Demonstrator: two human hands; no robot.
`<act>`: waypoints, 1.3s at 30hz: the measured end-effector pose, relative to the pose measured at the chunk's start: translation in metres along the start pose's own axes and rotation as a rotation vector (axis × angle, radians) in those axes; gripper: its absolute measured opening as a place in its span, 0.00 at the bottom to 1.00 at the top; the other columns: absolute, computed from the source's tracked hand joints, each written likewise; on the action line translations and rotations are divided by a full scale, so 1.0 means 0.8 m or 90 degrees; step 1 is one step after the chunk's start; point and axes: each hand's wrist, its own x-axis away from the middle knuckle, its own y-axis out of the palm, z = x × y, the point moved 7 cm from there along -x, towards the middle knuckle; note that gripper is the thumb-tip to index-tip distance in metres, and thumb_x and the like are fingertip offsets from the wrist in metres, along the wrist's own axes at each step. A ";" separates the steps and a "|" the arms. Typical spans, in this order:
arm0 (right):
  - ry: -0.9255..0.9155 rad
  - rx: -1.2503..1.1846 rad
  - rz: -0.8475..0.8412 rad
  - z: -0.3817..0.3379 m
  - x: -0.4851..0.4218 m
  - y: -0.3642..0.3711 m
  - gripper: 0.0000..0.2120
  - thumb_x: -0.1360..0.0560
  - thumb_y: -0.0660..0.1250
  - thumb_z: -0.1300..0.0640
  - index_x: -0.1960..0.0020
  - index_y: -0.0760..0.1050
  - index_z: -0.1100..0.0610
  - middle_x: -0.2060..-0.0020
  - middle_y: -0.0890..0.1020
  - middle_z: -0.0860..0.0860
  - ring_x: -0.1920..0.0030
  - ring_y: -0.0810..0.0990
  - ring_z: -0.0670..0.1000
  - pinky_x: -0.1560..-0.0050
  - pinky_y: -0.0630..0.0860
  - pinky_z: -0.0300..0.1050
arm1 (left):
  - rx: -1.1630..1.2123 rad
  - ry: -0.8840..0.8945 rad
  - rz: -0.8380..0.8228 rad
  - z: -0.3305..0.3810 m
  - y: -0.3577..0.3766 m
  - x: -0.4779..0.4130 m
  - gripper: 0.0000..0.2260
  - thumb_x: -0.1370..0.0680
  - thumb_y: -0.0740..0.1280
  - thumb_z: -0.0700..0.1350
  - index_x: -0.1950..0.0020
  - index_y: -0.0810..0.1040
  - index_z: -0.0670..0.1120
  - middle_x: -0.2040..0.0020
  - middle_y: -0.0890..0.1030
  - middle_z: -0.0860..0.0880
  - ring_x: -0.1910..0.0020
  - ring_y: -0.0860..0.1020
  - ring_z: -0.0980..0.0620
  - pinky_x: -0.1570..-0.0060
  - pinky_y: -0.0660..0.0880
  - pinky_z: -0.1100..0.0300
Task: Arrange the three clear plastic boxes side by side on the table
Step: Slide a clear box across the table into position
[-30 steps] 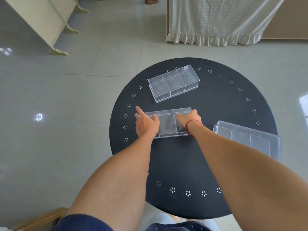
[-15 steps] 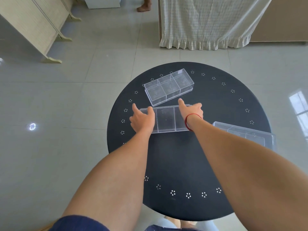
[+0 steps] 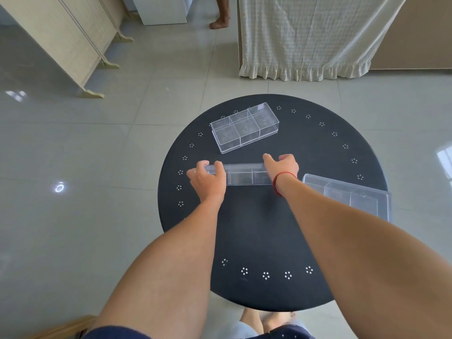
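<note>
Three clear plastic boxes with inner dividers are on a round black table point(image 3: 256, 241). The middle box point(image 3: 241, 176) is held at both ends: my left hand point(image 3: 208, 178) grips its left end and my right hand point(image 3: 281, 167) grips its right end. It looks raised and tipped so that its long side faces me. A second box point(image 3: 244, 126) lies at an angle on the far part of the table, just beyond the held one. The third box point(image 3: 349, 193) lies at the table's right edge, partly behind my right forearm.
White flower marks ring the table's rim. Beyond the table are a grey tiled floor, a folding screen point(image 3: 63, 42) at the far left, a frilled cloth point(image 3: 305, 37) hanging at the back, and another person's bare foot point(image 3: 220, 22).
Both hands have carried the middle box away from me toward the far box, and it has tipped from lying flat to showing its long side. My head has tilted up a little.
</note>
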 end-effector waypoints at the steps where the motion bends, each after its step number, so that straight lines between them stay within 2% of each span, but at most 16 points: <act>1: -0.003 0.019 0.000 0.004 0.003 -0.001 0.26 0.25 0.66 0.50 0.30 0.67 0.60 0.31 0.70 0.57 0.36 0.75 0.58 0.38 0.72 0.49 | -0.004 0.005 0.006 -0.003 -0.004 0.002 0.14 0.25 0.66 0.51 0.43 0.75 0.45 0.42 0.67 0.47 0.46 0.76 0.43 0.51 0.71 0.57; 4: -0.002 0.051 0.004 0.015 0.012 -0.002 0.25 0.25 0.68 0.54 0.31 0.68 0.60 0.32 0.69 0.57 0.38 0.77 0.59 0.40 0.73 0.49 | -0.027 -0.011 0.010 -0.013 -0.011 0.011 0.11 0.28 0.68 0.49 0.52 0.71 0.45 0.47 0.65 0.49 0.49 0.77 0.42 0.57 0.72 0.56; 7: 0.011 0.086 -0.004 0.030 0.021 0.003 0.24 0.25 0.67 0.60 0.30 0.67 0.59 0.31 0.67 0.57 0.40 0.78 0.61 0.45 0.73 0.48 | -0.081 -0.026 -0.023 -0.029 -0.009 0.025 0.09 0.28 0.67 0.47 0.57 0.68 0.45 0.48 0.66 0.50 0.47 0.76 0.41 0.58 0.72 0.54; 12: -0.026 0.168 -0.026 0.055 0.022 0.013 0.27 0.26 0.66 0.67 0.29 0.64 0.60 0.31 0.66 0.59 0.38 0.76 0.63 0.39 0.75 0.52 | -0.179 -0.035 -0.061 -0.056 0.000 0.045 0.18 0.28 0.69 0.53 0.45 0.68 0.45 0.41 0.70 0.47 0.40 0.69 0.45 0.57 0.68 0.54; 14: -0.109 0.268 -0.043 0.057 0.022 0.022 0.29 0.26 0.65 0.68 0.28 0.62 0.59 0.27 0.61 0.59 0.30 0.69 0.63 0.33 0.71 0.55 | -0.204 -0.017 -0.054 -0.061 0.003 0.046 0.20 0.29 0.70 0.53 0.44 0.69 0.44 0.39 0.70 0.46 0.39 0.70 0.44 0.52 0.72 0.51; 15: -0.167 0.335 -0.057 0.055 0.024 0.029 0.31 0.26 0.64 0.69 0.26 0.59 0.58 0.23 0.57 0.58 0.25 0.62 0.62 0.28 0.65 0.56 | -0.231 0.020 -0.041 -0.060 0.004 0.045 0.21 0.29 0.70 0.53 0.42 0.70 0.44 0.37 0.70 0.45 0.38 0.70 0.43 0.46 0.74 0.48; 17: -0.285 0.466 -0.091 0.049 0.032 0.044 0.36 0.26 0.62 0.72 0.23 0.56 0.56 0.21 0.48 0.57 0.20 0.48 0.58 0.23 0.55 0.57 | -0.312 0.125 -0.051 -0.049 0.014 0.043 0.25 0.28 0.68 0.50 0.35 0.69 0.43 0.29 0.66 0.43 0.30 0.65 0.41 0.34 0.68 0.46; 18: -0.331 0.515 -0.111 0.047 0.036 0.051 0.36 0.27 0.62 0.73 0.22 0.55 0.56 0.20 0.47 0.57 0.20 0.46 0.58 0.23 0.53 0.57 | -0.351 0.173 -0.093 -0.042 0.024 0.045 0.27 0.27 0.67 0.48 0.30 0.66 0.43 0.25 0.62 0.42 0.26 0.61 0.41 0.29 0.63 0.46; 20: -0.373 0.587 -0.156 0.051 0.042 0.061 0.37 0.27 0.64 0.71 0.22 0.56 0.56 0.20 0.48 0.57 0.20 0.46 0.57 0.22 0.52 0.56 | -0.400 0.214 -0.213 -0.038 0.041 0.055 0.28 0.24 0.62 0.43 0.23 0.60 0.45 0.20 0.53 0.43 0.21 0.50 0.43 0.24 0.53 0.50; 22: -0.364 0.614 -0.186 0.061 0.048 0.060 0.38 0.27 0.66 0.69 0.22 0.55 0.55 0.20 0.49 0.56 0.20 0.46 0.57 0.21 0.50 0.55 | -0.412 0.194 -0.282 -0.043 0.045 0.065 0.29 0.22 0.59 0.42 0.21 0.56 0.47 0.19 0.48 0.46 0.20 0.45 0.46 0.23 0.49 0.52; 28: -0.355 0.569 -0.133 0.092 0.085 0.029 0.32 0.26 0.67 0.60 0.25 0.62 0.53 0.21 0.55 0.55 0.21 0.54 0.57 0.24 0.57 0.54 | -0.414 0.201 -0.265 -0.063 0.033 0.110 0.28 0.22 0.60 0.43 0.22 0.58 0.47 0.19 0.50 0.46 0.20 0.46 0.47 0.23 0.48 0.53; 31: -0.350 0.574 -0.116 0.092 0.093 0.021 0.26 0.26 0.66 0.60 0.28 0.68 0.53 0.25 0.63 0.55 0.25 0.61 0.57 0.27 0.59 0.53 | -0.431 0.221 -0.259 -0.062 0.029 0.118 0.28 0.22 0.60 0.43 0.22 0.59 0.46 0.19 0.51 0.45 0.20 0.47 0.46 0.24 0.50 0.54; 33: -0.345 0.560 -0.107 0.077 0.089 0.014 0.26 0.25 0.64 0.61 0.28 0.68 0.53 0.26 0.65 0.55 0.27 0.64 0.57 0.27 0.59 0.53 | -0.442 0.240 -0.244 -0.053 0.027 0.115 0.28 0.22 0.60 0.44 0.22 0.60 0.46 0.20 0.53 0.44 0.20 0.47 0.47 0.25 0.52 0.54; 36: -0.333 0.531 -0.090 0.044 0.077 0.008 0.29 0.23 0.62 0.59 0.24 0.61 0.53 0.23 0.60 0.56 0.24 0.61 0.59 0.24 0.55 0.55 | -0.442 0.266 -0.217 -0.028 0.026 0.097 0.27 0.21 0.60 0.45 0.22 0.59 0.45 0.20 0.54 0.44 0.20 0.48 0.47 0.25 0.51 0.52; 39: -0.320 0.523 -0.090 0.014 0.061 0.011 0.30 0.23 0.63 0.56 0.23 0.59 0.53 0.21 0.55 0.57 0.22 0.58 0.59 0.22 0.52 0.57 | -0.407 0.263 -0.211 -0.002 0.030 0.071 0.27 0.21 0.60 0.45 0.22 0.58 0.44 0.20 0.54 0.44 0.20 0.47 0.47 0.23 0.48 0.50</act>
